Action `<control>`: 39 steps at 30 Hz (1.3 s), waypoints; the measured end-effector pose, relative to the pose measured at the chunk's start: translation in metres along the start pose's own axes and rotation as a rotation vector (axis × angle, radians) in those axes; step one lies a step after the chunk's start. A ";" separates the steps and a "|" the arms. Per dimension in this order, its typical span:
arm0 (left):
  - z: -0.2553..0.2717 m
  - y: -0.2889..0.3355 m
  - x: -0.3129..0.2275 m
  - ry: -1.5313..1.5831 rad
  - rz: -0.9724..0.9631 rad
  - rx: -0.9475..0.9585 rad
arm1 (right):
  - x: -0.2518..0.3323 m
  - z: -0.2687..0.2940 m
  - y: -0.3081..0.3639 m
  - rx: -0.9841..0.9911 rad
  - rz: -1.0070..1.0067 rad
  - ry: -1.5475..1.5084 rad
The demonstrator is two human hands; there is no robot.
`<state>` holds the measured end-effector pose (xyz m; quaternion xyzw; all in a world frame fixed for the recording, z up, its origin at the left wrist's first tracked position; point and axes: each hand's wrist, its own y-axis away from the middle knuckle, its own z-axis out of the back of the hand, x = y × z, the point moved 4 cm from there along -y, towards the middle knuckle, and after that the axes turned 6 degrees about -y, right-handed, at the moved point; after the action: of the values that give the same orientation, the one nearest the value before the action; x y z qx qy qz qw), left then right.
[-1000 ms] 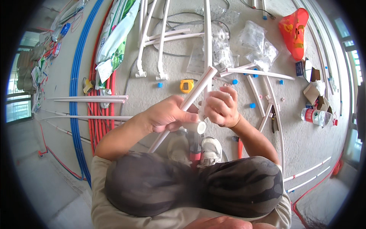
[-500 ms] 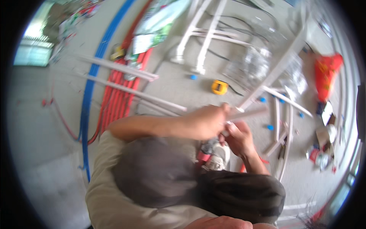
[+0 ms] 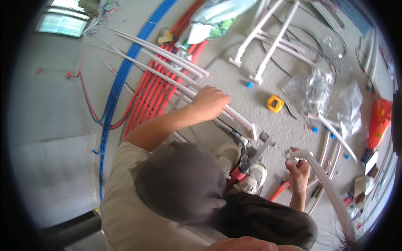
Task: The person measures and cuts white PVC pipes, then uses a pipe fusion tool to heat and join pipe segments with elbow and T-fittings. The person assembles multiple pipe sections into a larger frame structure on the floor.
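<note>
My left hand (image 3: 209, 102), its fingers curled closed, grips a long white plastic pipe (image 3: 161, 76) that runs out to the left over red tubing. The pipe passes beneath the palm; other white lengths lie close alongside. On the right, my right hand (image 3: 299, 170) pinches a white pipe fitting (image 3: 296, 155) joined to a thick white pipe (image 3: 328, 184), which slopes toward the lower right. A red and grey tool (image 3: 247, 165) stands between my shoes. Just left of my right wrist lies an orange-handled tool (image 3: 279, 191), partly hidden by my knee.
A yellow tape measure (image 3: 275, 103) rests on the grey floor ahead. White pipe framework (image 3: 268, 52) lies at the far side, near clear plastic bags (image 3: 319, 90). Blue tubing (image 3: 121, 67) runs along the left. A red bag (image 3: 379, 123) and several blue caps (image 3: 315, 129) are at right.
My hands were together at the middle and are now apart. The left has moved up and left onto a pipe; the right has moved right and down with the fitting and its pipe.
</note>
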<state>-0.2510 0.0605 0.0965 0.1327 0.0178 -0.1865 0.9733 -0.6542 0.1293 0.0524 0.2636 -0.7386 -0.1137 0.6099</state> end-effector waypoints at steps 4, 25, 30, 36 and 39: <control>-0.073 -0.012 0.002 0.076 -0.002 0.121 | -0.025 0.005 0.005 0.067 -0.134 0.034; -0.065 -0.030 -0.028 0.251 -0.301 -0.019 | -0.067 0.002 0.008 0.036 -0.186 -0.026; -0.073 -0.032 -0.027 0.247 -0.264 0.038 | -0.077 0.001 -0.024 0.088 -0.214 -0.103; -0.080 -0.035 -0.029 0.345 -0.258 0.069 | -0.088 -0.005 -0.044 0.093 -0.279 -0.131; -0.084 -0.038 -0.032 0.354 -0.275 0.090 | -0.088 -0.003 -0.047 0.093 -0.327 -0.082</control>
<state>-0.2932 0.0597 0.0089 0.2028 0.1981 -0.2920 0.9134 -0.6293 0.1374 -0.0439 0.4034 -0.7145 -0.1879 0.5398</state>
